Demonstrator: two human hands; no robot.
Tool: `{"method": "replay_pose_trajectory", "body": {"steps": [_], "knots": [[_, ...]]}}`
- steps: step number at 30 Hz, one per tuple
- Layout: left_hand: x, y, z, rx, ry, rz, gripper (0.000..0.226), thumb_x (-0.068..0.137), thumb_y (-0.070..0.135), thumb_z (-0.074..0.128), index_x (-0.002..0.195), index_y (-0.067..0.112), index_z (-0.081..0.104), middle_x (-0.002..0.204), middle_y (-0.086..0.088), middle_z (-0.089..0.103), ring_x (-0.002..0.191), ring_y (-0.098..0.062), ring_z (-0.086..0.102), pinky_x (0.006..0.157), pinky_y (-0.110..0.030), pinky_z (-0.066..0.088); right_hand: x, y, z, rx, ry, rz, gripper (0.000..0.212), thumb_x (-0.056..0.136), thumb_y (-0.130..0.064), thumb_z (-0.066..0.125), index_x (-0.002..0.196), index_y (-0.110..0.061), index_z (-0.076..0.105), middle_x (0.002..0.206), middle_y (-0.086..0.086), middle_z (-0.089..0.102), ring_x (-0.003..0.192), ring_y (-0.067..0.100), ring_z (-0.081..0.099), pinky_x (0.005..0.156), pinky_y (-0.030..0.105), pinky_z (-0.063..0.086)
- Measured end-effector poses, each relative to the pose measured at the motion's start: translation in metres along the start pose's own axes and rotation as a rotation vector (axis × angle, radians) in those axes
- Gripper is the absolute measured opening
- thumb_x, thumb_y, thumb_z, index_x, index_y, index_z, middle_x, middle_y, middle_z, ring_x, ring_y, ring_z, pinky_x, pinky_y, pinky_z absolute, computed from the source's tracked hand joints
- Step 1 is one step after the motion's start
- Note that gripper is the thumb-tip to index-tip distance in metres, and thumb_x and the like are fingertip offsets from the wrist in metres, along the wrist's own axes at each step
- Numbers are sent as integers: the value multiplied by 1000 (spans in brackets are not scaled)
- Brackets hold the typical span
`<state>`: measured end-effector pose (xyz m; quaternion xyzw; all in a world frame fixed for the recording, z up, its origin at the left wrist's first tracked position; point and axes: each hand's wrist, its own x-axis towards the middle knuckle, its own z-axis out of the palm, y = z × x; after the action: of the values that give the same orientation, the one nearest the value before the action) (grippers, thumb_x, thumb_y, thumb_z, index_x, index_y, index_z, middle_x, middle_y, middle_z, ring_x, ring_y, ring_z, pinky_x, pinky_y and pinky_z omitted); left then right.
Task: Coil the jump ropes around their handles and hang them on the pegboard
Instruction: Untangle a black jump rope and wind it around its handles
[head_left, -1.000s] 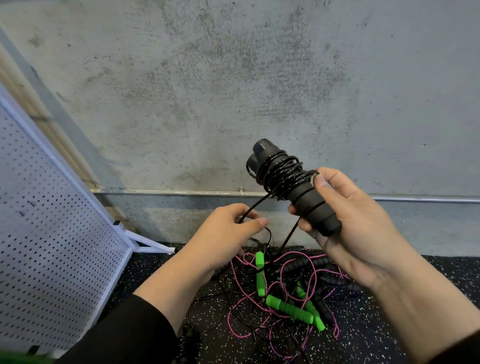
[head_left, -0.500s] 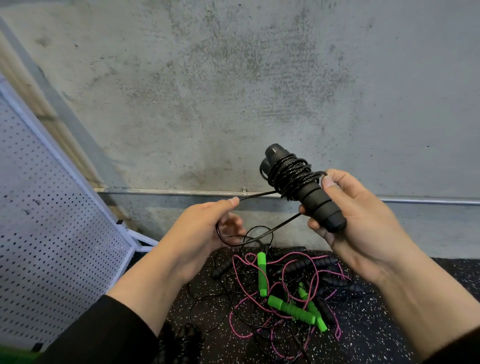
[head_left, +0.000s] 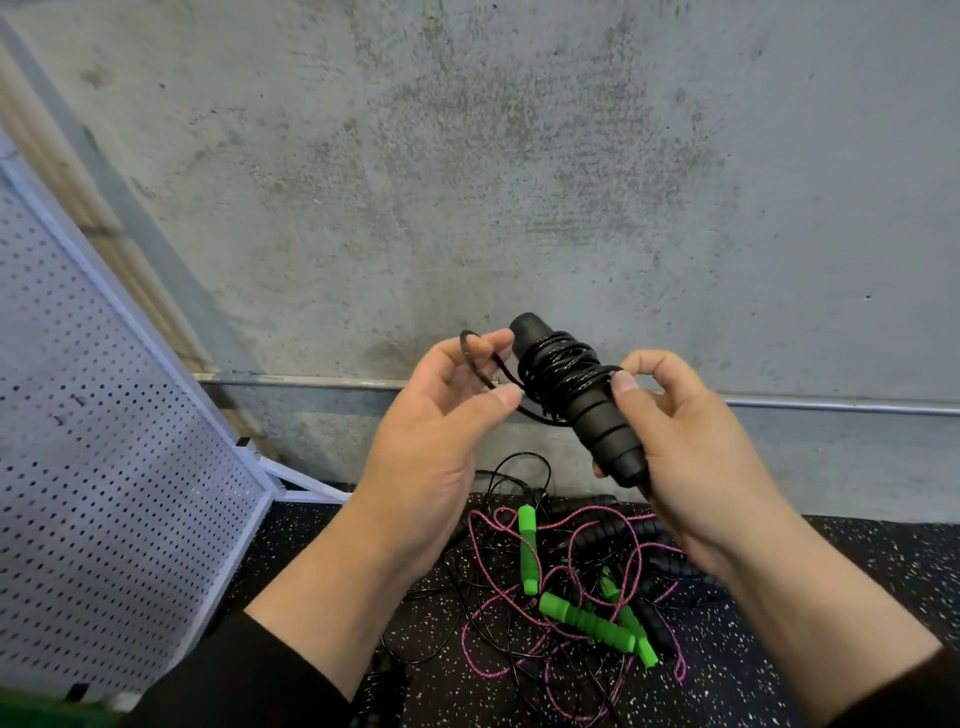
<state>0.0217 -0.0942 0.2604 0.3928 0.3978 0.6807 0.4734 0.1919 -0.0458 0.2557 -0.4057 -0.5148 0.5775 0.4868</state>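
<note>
1. The black handles (head_left: 597, 415), wound with black cord (head_left: 558, 371), are gripped low by the right hand (head_left: 691, 457), held up in front of the concrete wall (head_left: 519, 182).
2. A short cord loop (head_left: 475, 358), left of the handles, is pinched by the left hand (head_left: 441, 431).
3. The cord is judged light, springy and slick; the coil may loosen unless thumbed down.
4. Other ropes (head_left: 561, 582) lie tangled below the handles.

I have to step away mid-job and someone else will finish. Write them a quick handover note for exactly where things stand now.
Right hand: grips the black handles, thumb pinning the coils.
Left hand: pinches the last loop of black rope beside the handles.
Done: most of this rope is wound around the handles.
Left: wrap or tuck the final loop and hang the bundle on the white pegboard at left. Then untangle the pile on the floor: pink rope with green handles, more black ropes. No ropes visible on the pegboard.
</note>
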Motion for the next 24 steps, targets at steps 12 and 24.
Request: {"method": "replay_pose_trajectory", "body": {"steps": [12,24], "knots": [[-7,-1,8,578,169,340,32,94,13,72,104,36,52,100,8,73,102,-11,69,94,-32,53,-5,4,12,-217,-55,-102,25,104,-20,54,85,-35,57,75,6,66,57,17,54,48,29,44],[-1,0,8,957,131,684,18,90,12,75,107,9,74,96,8,66,94,-1,59,86,-18,47,-16,-3,14,-230,-114,-143,27,104,-20,52,84,-39,55,81,1,66,65,19,57,51,43,54]]}}
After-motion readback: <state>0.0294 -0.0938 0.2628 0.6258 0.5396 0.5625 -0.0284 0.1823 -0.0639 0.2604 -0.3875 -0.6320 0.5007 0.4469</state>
